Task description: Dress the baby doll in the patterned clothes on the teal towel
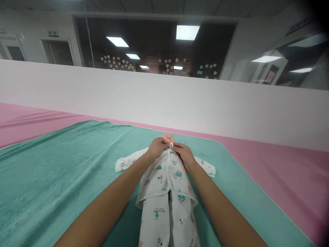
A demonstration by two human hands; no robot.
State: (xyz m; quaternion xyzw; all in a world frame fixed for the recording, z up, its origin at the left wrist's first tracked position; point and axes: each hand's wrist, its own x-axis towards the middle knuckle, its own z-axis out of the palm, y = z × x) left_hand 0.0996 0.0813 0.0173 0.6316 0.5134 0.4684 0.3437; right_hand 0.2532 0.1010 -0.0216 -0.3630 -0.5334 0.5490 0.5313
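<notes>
A baby doll lies on its back, its head at the far end and partly covered by my hands. It wears a white printed jacket with teal and pink figures, and matching trousers. The jacket's sleeves stretch out to both sides. At the collar, my left hand pinches the jacket's front edge from the left. My right hand grips the same collar from the right, its fingertips close to the left ones. A bit of white edge sticks up between them. One button shows lower on the jacket front.
Beneath the doll spreads a teal blanket over a pink sheet. A low white wall runs behind, with a large window or mirror above it.
</notes>
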